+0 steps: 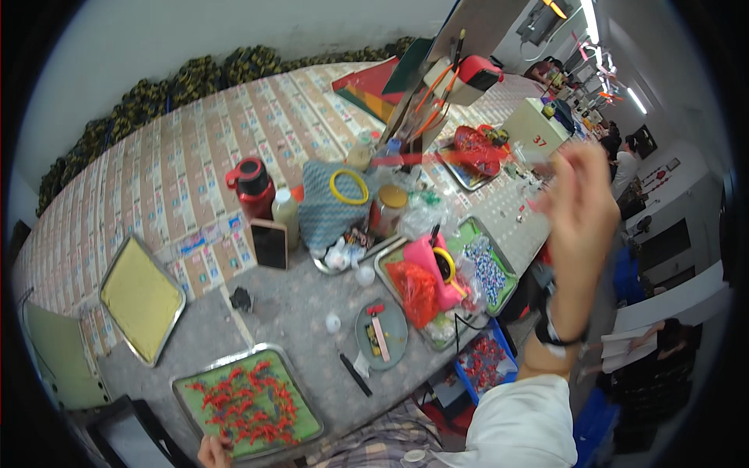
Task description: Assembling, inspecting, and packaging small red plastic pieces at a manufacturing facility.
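My left hand shows only as fingers at the bottom edge, gripping the near rim of a metal tray. The tray has a green mat covered with several small red pieces. My right hand is raised above the table's right end and is blurred. A dark watch sits on its wrist. A thin red blurred streak runs left from that hand; whether the fingers hold it is unclear.
An empty tray with a yellow-green mat lies at the left. The middle of the table holds a red bottle, a phone, a grey round plate, a black marker and a bead tray. Below the table edge is a blue bin. People sit far right.
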Demonstrator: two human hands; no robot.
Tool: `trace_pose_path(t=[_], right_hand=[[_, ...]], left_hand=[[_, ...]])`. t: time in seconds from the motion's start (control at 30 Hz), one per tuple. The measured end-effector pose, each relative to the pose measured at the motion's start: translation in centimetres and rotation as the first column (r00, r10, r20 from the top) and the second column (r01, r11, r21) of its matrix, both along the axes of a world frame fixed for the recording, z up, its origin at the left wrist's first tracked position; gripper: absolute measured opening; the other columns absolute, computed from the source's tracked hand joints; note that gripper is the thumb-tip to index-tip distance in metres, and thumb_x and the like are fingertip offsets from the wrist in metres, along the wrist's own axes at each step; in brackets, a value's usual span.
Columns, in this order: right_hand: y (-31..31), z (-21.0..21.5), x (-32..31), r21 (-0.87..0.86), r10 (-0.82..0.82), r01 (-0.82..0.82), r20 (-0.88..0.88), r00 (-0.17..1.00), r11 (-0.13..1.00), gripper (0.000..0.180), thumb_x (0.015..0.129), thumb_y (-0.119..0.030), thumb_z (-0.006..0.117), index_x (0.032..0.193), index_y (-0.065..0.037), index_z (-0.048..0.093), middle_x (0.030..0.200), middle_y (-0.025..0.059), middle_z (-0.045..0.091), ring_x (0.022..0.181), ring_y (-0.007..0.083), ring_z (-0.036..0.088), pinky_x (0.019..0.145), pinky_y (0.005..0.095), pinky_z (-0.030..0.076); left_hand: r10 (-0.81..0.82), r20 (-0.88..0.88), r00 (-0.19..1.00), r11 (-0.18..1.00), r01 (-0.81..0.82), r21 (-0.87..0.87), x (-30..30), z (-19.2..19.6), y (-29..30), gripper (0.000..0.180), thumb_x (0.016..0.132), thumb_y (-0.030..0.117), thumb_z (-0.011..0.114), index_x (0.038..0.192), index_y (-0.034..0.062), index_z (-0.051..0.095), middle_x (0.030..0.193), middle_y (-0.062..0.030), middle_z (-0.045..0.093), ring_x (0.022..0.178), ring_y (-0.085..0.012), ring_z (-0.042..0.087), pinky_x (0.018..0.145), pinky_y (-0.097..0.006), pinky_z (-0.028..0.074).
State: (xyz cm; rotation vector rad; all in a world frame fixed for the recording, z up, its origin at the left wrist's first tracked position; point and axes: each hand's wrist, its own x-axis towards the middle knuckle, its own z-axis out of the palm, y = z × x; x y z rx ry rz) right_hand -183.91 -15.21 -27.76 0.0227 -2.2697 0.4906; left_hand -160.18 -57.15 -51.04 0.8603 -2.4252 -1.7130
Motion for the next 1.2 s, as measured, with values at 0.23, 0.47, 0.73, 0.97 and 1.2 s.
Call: trace_pose_path(t=[0.23,0.47,0.73,0.97,1.2], right_hand=[[1.1,-4.8,16.1,-0.657,0.358,-0.17,0.163,0.919,0.735,0.007,0.089,-0.009,0.039,0.089,-0.002,0.039,0.08,0.0155,0.057,0.049,0.0121,0.054,0.045,0.018,0.041],[-1.2,-16.6,26.2,-0.91,0.583,0.005,0.27,0.766,0.415,0.005,0.089,-0.006,0.042,0.09,-0.001,0.041,0.075,0.0098,0.056,0.052,0.0116,0.056,0.047,0.0202,0.045],[-3.4,-27.0,33.4,-0.817,0.867,-0.302,0.427,0.256,0.492,0.008,0.082,-0.01,0.054,0.088,-0.004,0.055,0.073,0.0085,0.058,0.059,0.0155,0.058,0.054,0.0276,0.045],[-8.6,-38.4,19.6,0.004,0.411,-0.465,0.462,0.786,0.885,0.009,0.078,-0.008,0.051,0.087,-0.005,0.051,0.073,0.0113,0.056,0.069,0.0309,0.056,0.059,0.039,0.046],[-11.6,-42.8,15.7,0.331,0.08,-0.371,0.644,0.761,0.867,0.011,0.077,-0.01,0.049,0.086,-0.004,0.05,0.08,0.0129,0.056,0.074,0.0278,0.058,0.056,0.037,0.048]], left_hand=[[-0.621,-0.267,0.737,0.739,0.664,0.115,-2.6,1.3,9.5,0.019,0.079,0.012,0.053,0.07,0.0011,0.065,0.064,-0.0059,0.061,0.061,-0.018,0.053,0.06,-0.029,0.04],[-0.56,-0.507,0.656,0.174,0.691,0.702,1.7,-0.2,21.2,0.062,0.09,0.022,0.047,0.138,0.0106,0.011,0.131,-0.0165,0.038,0.118,-0.0244,0.041,0.097,-0.034,0.033],[-0.106,-0.094,0.99,0.322,0.123,0.939,8.5,-4.4,19.9,0.024,0.091,0.028,0.042,0.093,0.0054,0.05,0.07,-0.0026,0.055,0.077,-0.0183,0.06,0.076,-0.035,0.05],[-0.24,0.146,0.96,0.608,0.031,0.794,12.7,-10.1,18.0,0.022,0.089,0.024,0.049,0.091,0.0035,0.056,0.06,0.0029,0.047,0.046,-0.0042,0.044,0.044,-0.019,0.042],[-0.258,0.237,0.937,0.629,-0.024,0.777,13.8,-15.9,16.9,0.022,0.089,0.022,0.05,0.09,0.0016,0.057,0.057,0.0024,0.046,0.045,-0.0048,0.044,0.042,-0.02,0.041]])
